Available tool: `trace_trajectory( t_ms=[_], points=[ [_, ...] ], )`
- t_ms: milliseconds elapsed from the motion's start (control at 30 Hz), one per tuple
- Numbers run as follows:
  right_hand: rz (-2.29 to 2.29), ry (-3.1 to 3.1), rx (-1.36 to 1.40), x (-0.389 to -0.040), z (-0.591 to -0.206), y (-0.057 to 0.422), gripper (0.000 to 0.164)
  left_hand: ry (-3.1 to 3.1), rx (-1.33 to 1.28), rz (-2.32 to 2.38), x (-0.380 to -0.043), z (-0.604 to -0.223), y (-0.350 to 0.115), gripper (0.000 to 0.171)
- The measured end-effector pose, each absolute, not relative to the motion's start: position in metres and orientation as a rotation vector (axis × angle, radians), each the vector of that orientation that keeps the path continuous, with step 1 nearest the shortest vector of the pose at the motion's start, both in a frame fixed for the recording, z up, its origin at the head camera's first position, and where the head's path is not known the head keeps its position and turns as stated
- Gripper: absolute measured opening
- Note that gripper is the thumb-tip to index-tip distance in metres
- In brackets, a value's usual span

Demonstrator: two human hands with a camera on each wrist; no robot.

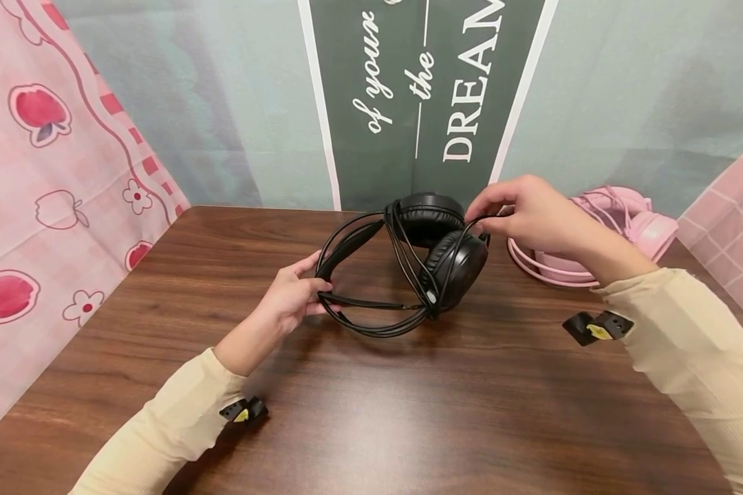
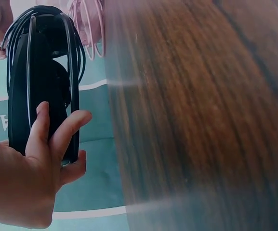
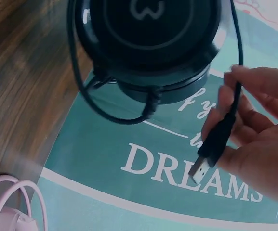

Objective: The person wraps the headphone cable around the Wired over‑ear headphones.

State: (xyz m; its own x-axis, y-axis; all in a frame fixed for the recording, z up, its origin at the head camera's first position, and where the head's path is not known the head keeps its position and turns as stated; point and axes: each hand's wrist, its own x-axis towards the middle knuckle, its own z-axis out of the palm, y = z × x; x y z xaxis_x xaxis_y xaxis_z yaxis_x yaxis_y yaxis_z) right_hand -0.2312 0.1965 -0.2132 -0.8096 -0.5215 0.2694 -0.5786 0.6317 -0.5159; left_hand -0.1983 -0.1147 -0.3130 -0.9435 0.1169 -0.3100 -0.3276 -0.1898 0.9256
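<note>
Black headphones (image 1: 461,268) with padded ear cups are held above the wooden table, their black cable (image 1: 378,335) looped several times around the headband and cups. My left hand (image 1: 292,292) grips the headband at its left end, thumb and fingers around it and the cable loops. At the ear cups, my right hand (image 1: 526,213) pinches the cable. The right wrist view shows its USB plug (image 3: 216,142) between my right thumb and fingers, with the metal end pointing down. One ear cup (image 3: 151,29) hangs beside that hand.
Pink headphones (image 1: 653,230) with a wound pink cable lie at the table's back right, behind my right wrist. A green cloth (image 1: 408,172) with white lettering hangs behind the wooden table (image 1: 371,419). Pink patterned cloth (image 1: 43,206) stands along the left side.
</note>
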Motion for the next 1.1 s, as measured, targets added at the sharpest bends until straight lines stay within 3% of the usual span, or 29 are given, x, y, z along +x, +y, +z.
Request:
trace_trajectory(
  t_ms=[333, 600, 1100],
  points=[
    [0.864, -2.938, 0.749, -0.236, -0.210, 0.194, 0.013, 1.821, -0.210, 2.131, -0.200, -0.314, -0.113, 0.068],
    [0.757, -3.030, 0.923, -0.248, -0.201, 0.189, 0.024, 1.858, -0.185, 2.061, -0.202, -0.316, -0.106, 0.068],
    [0.738, -3.041, 1.010, -0.264, -0.215, 0.176, 0.014, 1.876, -0.197, 1.960, -0.208, -0.318, -0.094, 0.069]
  ],
)
